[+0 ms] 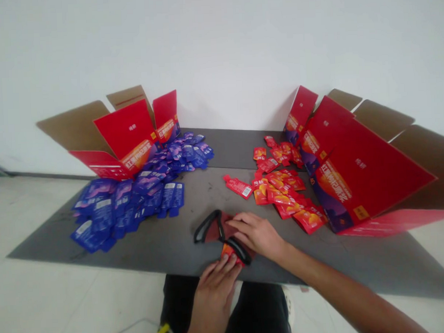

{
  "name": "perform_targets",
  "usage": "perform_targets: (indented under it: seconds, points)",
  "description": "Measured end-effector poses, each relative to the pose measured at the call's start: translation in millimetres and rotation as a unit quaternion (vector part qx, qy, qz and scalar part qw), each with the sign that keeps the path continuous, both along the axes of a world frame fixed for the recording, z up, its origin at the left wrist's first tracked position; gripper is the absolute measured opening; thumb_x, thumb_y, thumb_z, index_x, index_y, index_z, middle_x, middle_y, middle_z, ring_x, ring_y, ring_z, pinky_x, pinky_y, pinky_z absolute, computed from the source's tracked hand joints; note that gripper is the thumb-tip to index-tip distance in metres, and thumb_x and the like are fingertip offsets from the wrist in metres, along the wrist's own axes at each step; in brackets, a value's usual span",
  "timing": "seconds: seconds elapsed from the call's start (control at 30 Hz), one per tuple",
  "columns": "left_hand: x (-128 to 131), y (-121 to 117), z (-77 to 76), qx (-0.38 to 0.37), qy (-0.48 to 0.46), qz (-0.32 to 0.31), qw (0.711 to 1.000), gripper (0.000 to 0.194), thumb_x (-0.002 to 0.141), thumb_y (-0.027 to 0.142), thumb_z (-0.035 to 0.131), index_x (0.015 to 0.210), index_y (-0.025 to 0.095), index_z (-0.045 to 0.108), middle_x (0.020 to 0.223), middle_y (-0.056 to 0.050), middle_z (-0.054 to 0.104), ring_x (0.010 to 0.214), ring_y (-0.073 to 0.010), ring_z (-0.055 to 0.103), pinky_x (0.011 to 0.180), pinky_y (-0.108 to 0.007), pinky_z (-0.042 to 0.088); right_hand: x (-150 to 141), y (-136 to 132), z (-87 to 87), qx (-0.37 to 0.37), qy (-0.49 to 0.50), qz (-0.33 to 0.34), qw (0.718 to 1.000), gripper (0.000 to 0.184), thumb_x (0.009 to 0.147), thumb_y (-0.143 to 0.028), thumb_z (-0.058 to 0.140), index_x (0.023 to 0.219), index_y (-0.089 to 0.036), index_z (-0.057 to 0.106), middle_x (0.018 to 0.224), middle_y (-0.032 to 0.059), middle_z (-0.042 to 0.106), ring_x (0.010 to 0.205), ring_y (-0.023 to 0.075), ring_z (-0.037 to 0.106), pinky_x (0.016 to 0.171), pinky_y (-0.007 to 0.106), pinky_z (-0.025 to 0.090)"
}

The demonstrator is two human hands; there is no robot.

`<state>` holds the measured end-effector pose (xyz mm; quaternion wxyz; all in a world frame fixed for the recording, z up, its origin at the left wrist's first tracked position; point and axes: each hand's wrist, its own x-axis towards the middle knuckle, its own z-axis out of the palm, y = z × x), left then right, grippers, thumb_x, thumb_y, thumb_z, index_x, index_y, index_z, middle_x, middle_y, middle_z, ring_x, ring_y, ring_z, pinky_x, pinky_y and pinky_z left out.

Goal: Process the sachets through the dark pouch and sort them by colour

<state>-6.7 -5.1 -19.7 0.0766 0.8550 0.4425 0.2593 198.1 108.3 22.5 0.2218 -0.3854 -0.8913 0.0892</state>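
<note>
Near the front edge of the table, my right hand (260,234) has its fingers curled onto a maroon piece with thick black edging (212,230). The edging forms loop shapes on both sides, and I cannot make out what kind of thing it is. Below it, my left hand (220,279) has its fingers closed over a red-orange pouch (227,249) at the table edge. That pouch lies partly under the black edging; its lower part is hidden by my fingers. A single red spouted pouch (239,187) lies flat just beyond my right hand.
Blue-purple pouches (113,205) are heaped on the left, before an open red carton (132,136). On the right, red-orange pouches (282,196) lie beside open red cartons (354,165). The grey table (167,252) reaches back to a white wall (224,53).
</note>
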Motion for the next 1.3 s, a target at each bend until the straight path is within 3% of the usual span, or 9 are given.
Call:
perform_targets:
  seconds: [0.13,0.23,0.4,0.53,0.67,0.93,1.07,1.2,1.3]
  points:
    - [-5,2,-3.5,0.014,0.024,-0.011,1.000,0.045,0.097,0.011,0.048,0.140,0.024,0.057,0.142,-0.004,0.064,0.129,-0.0212,0.062,0.102,-0.039,0.053,16,37,14.6,0.025,-0.024,-0.052,0.998,0.028,0.100,-0.024,0.058,0.127,-0.020,0.066,0.117,0.0090,0.069,0.105,0.0220,0.067,0.087,0.034,0.059]
    - [-3,0,-5.0,0.011,0.005,-0.009,1.000,0.043,0.096,0.010,0.049,0.136,0.023,0.060,0.136,-0.004,0.068,0.126,-0.0224,0.064,0.101,-0.040,0.054,6,14,24.2,0.039,0.002,-0.032,0.999,0.033,0.101,-0.024,0.055,0.133,-0.022,0.062,0.120,0.0088,0.068,0.108,0.0220,0.066,0.090,0.034,0.058]
    - [3,-3,-2.4,-0.027,-0.041,0.037,0.998,0.032,0.094,0.007,0.044,0.092,0.023,0.072,0.089,-0.002,0.079,0.086,-0.0220,0.076,0.091,-0.041,0.058,-14,-34,8.6,0.001,0.014,0.061,0.998,0.030,0.102,-0.028,0.054,0.131,-0.026,0.063,0.117,0.0046,0.070,0.107,0.0171,0.066,0.092,0.028,0.057]
    - [0,0,-0.9,0.004,0.003,-0.002,1.000,0.044,0.096,0.008,0.047,0.134,0.023,0.061,0.136,-0.003,0.068,0.125,-0.0233,0.064,0.101,-0.042,0.054,3,8,0.5,0.006,0.001,-0.010,1.000,0.031,0.100,-0.028,0.060,0.130,-0.023,0.064,0.119,0.0076,0.069,0.110,0.0206,0.066,0.095,0.034,0.057]
    - [-3,3,-1.2,0.013,0.025,-0.008,1.000,0.045,0.096,0.010,0.048,0.138,0.023,0.058,0.141,-0.003,0.065,0.128,-0.0214,0.062,0.101,-0.039,0.054,16,38,16.2,0.025,-0.036,-0.060,0.997,0.029,0.099,-0.023,0.059,0.127,-0.021,0.066,0.116,0.0089,0.070,0.105,0.0222,0.068,0.086,0.034,0.060]
    - [2,-3,-2.6,-0.020,-0.028,0.033,0.999,0.034,0.095,0.008,0.044,0.104,0.024,0.073,0.099,-0.002,0.079,0.093,-0.0219,0.076,0.094,-0.040,0.057,-8,-37,9.4,0.008,0.022,0.055,0.998,0.033,0.101,-0.027,0.055,0.133,-0.026,0.062,0.116,0.0068,0.070,0.109,0.0187,0.066,0.092,0.030,0.058]
    - [-4,0,-4.7,0.042,0.039,-0.012,0.998,0.044,0.098,0.012,0.046,0.138,0.023,0.059,0.138,-0.004,0.067,0.125,-0.0226,0.064,0.099,-0.040,0.055,4,5,-2.5,0.017,-0.002,-0.026,1.000,0.031,0.099,-0.028,0.061,0.129,-0.024,0.064,0.118,0.0080,0.069,0.109,0.0201,0.067,0.094,0.033,0.058]
    - [-11,10,3.5,0.112,0.082,-0.044,0.989,0.039,0.100,0.016,0.047,0.137,0.022,0.060,0.137,-0.003,0.068,0.120,-0.0203,0.068,0.092,-0.034,0.058,25,38,10.1,0.053,-0.017,-0.089,0.995,0.029,0.100,-0.025,0.058,0.127,-0.020,0.066,0.116,0.0098,0.069,0.106,0.0221,0.068,0.089,0.034,0.060]
    - [-12,24,17.7,0.120,0.069,-0.068,0.988,0.033,0.104,0.024,0.047,0.133,0.023,0.062,0.124,-0.003,0.075,0.106,-0.0180,0.074,0.083,-0.030,0.057,38,18,21.9,0.096,0.040,-0.124,0.987,0.033,0.101,-0.024,0.053,0.133,-0.020,0.061,0.122,0.0120,0.066,0.111,0.0239,0.066,0.094,0.038,0.059]
